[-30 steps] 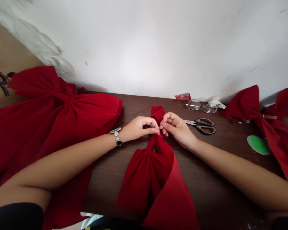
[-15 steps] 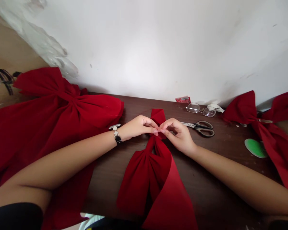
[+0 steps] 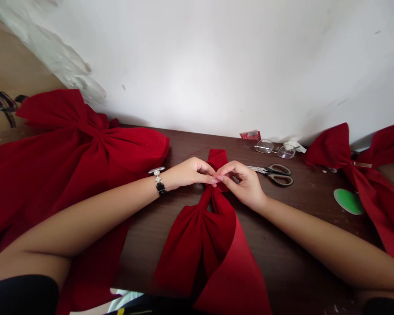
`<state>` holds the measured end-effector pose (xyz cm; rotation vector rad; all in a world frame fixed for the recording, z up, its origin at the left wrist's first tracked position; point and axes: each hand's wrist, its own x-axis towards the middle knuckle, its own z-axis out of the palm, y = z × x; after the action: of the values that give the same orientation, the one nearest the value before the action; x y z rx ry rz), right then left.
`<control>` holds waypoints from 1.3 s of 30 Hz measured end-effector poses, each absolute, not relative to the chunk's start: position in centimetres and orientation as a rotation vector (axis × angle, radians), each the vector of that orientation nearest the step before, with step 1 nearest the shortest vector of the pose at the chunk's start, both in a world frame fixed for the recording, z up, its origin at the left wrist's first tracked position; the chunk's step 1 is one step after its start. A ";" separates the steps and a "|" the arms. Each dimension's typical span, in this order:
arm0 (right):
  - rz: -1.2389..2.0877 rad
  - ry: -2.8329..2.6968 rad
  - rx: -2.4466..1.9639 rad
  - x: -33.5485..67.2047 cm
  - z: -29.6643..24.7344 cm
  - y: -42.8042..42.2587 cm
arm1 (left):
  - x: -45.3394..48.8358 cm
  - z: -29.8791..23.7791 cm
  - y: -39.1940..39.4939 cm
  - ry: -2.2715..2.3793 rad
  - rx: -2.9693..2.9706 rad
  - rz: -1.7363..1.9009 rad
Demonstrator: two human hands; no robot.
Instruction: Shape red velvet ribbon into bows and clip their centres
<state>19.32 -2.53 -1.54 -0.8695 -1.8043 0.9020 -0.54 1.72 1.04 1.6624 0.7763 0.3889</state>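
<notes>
A red fabric bow (image 3: pixel 184 236) lies on the dark table in front of me, its paler underside turned up on the right tail. At its narrow gathered upper part, my left hand (image 3: pixel 197 173) is closed in a pinch on the cloth. My right hand (image 3: pixel 241 181) meets it from the right, thumb and forefinger pressed together against the left fingertips. Whatever sits between those right fingertips is too small to make out. Beyond the fingers a short red fabric loop (image 3: pixel 218 156) sticks up.
Scissors (image 3: pixel 276 174) lie just right of my right hand, with eyeglasses (image 3: pixel 276 148) and a red packet (image 3: pixel 250 134) behind. A large red bow (image 3: pixel 95 135) covers the left side. Another red bow (image 3: pixel 335 146) and a green disc (image 3: pixel 348 201) are at right. A white wall (image 3: pixel 197 65) rises behind.
Both hands stay pinched together at the same spot, with only a slight shift of the fingers. The bow's lower left part has spread a little to the left.
</notes>
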 end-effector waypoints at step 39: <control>0.664 -2.087 -0.787 20.0 -1.1 -1.9 | -0.6 1.0 1.5 0.805 1.490 0.421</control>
<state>20.05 -1.94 -1.06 -0.7868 -2.0871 0.6639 -0.65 1.49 1.03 1.4903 0.8053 0.4207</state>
